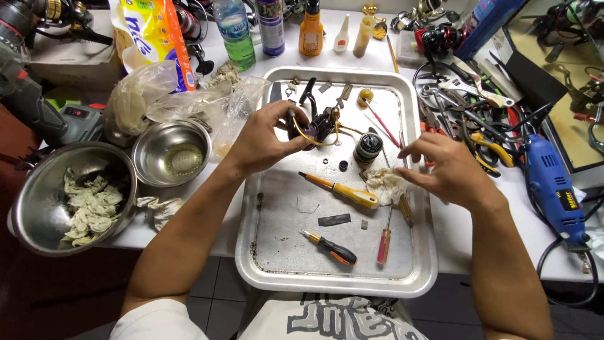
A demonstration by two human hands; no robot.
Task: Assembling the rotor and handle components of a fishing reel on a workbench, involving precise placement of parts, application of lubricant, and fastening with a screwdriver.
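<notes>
A dark fishing reel body (pixel 318 123), with a yellow wire looped round it, sits over the upper middle of a metal tray (pixel 277 252). The left hand (pixel 264 135) is clamped on it, thumb and fingers wrapped round its left side. The right hand (pixel 443 167) is well apart to the right, at the tray's right edge, its fingers pinching a crumpled, stained rag (pixel 385 184).

Between the hands lie a dark spool (pixel 367 148) and two small black rings. Just below them a yellow screwdriver (pixel 343 191) lies slantwise, its handle touching the rag. Lower on the tray are a black-and-orange screwdriver (pixel 332 249), a red screwdriver (pixel 384 242) and a flat black strip (pixel 333 220).

Left of the tray stand a small steel bowl (pixel 170 153) and a large bowl (pixel 44 208) filled with wadded rags. Right of it lie a heap of pliers and wrenches and a blue rotary tool (pixel 550 186). Bottles line the table's far edge.
</notes>
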